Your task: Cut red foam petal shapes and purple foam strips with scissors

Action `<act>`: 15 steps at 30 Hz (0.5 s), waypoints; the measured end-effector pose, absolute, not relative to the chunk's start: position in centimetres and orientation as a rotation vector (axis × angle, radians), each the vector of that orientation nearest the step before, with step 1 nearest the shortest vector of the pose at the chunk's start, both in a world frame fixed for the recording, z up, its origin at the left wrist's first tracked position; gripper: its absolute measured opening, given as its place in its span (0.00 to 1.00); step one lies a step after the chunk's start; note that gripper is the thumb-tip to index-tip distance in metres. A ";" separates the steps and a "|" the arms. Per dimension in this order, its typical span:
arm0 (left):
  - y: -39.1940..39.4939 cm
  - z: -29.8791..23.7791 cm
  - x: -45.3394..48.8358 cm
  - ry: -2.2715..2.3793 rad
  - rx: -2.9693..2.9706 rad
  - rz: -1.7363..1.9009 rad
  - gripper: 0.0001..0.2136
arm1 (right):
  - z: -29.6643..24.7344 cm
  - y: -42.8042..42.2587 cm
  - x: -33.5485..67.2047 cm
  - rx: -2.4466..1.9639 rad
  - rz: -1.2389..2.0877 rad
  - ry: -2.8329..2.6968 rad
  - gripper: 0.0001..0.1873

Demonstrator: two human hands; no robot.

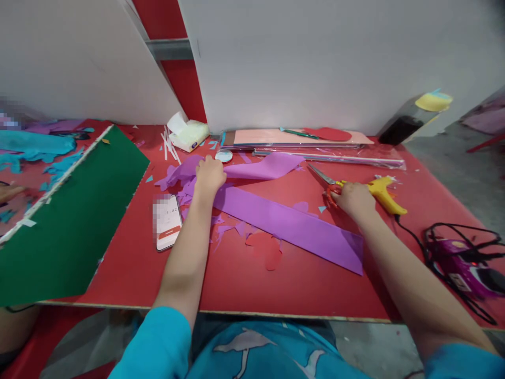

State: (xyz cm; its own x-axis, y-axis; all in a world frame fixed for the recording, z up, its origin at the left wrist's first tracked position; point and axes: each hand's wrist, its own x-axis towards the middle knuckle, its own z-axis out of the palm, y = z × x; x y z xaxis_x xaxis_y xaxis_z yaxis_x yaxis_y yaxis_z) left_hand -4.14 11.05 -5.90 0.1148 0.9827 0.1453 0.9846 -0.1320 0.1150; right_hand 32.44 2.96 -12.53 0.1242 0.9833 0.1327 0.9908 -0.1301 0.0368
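My left hand [211,175] is closed on a crumpled purple strip [262,167], which looks like thin foam or paper, among a heap of purple offcuts. A longer flat purple strip [292,221] runs from below that hand toward the right. My right hand [355,200] has its fingers curled at the red-orange handles of a pair of scissors [325,176]. The blades lie low over the table and point away to the left. Just beyond my right hand lies a yellow glue gun [384,195]. My palm hides part of the scissor handles.
A green board [82,216] stands at the left, with a co-worker's hand [10,193] behind it. A phone [168,221], red cutouts [266,250] and a tissue pack [189,136] lie around. A dark bottle [412,118] and a purple corded device [460,266] are at the right.
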 end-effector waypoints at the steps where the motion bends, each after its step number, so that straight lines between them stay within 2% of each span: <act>1: 10.9 -5.9 -3.7 -2.042 -2.328 -0.287 0.12 | -12.5 2.9 32.3 -2.387 -0.212 -1.989 0.23; 4: 10.4 -5.9 -2.6 -1.945 -2.360 -0.265 0.13 | -12.6 3.0 31.7 -2.508 -0.245 -1.912 0.25; 10: 10.5 -6.5 -1.3 -1.835 -2.621 -0.118 0.06 | -13.0 3.1 31.0 -2.520 -0.265 -1.888 0.26; 15: 10.7 -7.0 -0.8 -1.686 -2.742 -0.140 0.11 | -12.6 2.5 29.9 -2.441 -0.376 -1.780 0.23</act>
